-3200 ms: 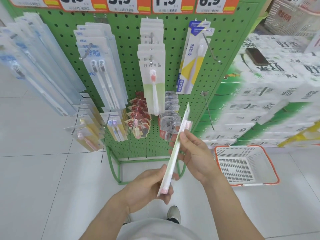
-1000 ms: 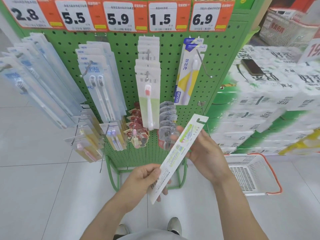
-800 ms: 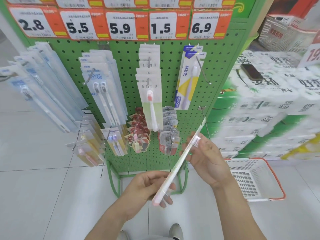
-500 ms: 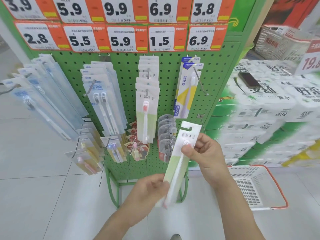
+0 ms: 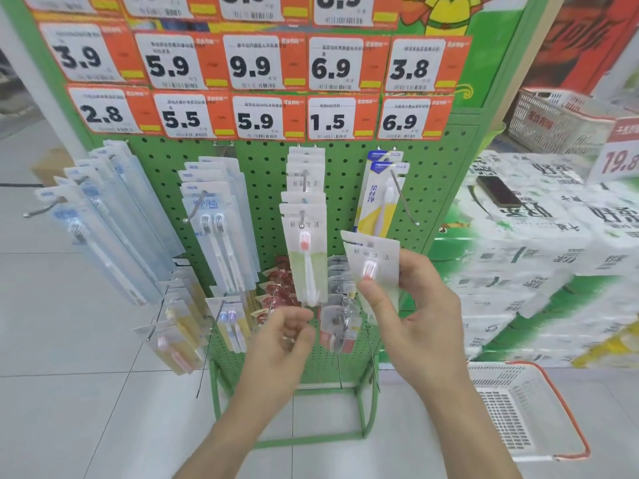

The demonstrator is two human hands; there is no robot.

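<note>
two hands are up in front of the green pegboard rack (image 5: 435, 174), and only your right hand (image 5: 425, 316) has anything in it. it pinches the toothbrush pack (image 5: 375, 257) at its right side. the thumb (image 5: 375, 302) lies across the front just below the pink brush head, and the other fingers are curled behind the card. the pack stands nearly upright, tipped a little to the left, with its printed face toward you. you hold it in the air in front of the board, just under the yellow-and-blue pack (image 5: 378, 205) and right of the matching packs (image 5: 306, 257) that hang on the middle hook.

your left hand (image 5: 280, 344) is lower and to the left, apart from the pack. its fingers are loosely curled with the tips near the thumb, and nothing shows between them.

price tags (image 5: 328, 119) run in rows across the top of the rack. a white basket (image 5: 539, 409) with an orange rim sits on the floor at your lower right. stacked white-and-green cartons (image 5: 518, 271) stand to the right of the rack, with a dark phone (image 5: 498, 191) lying on top.
</note>
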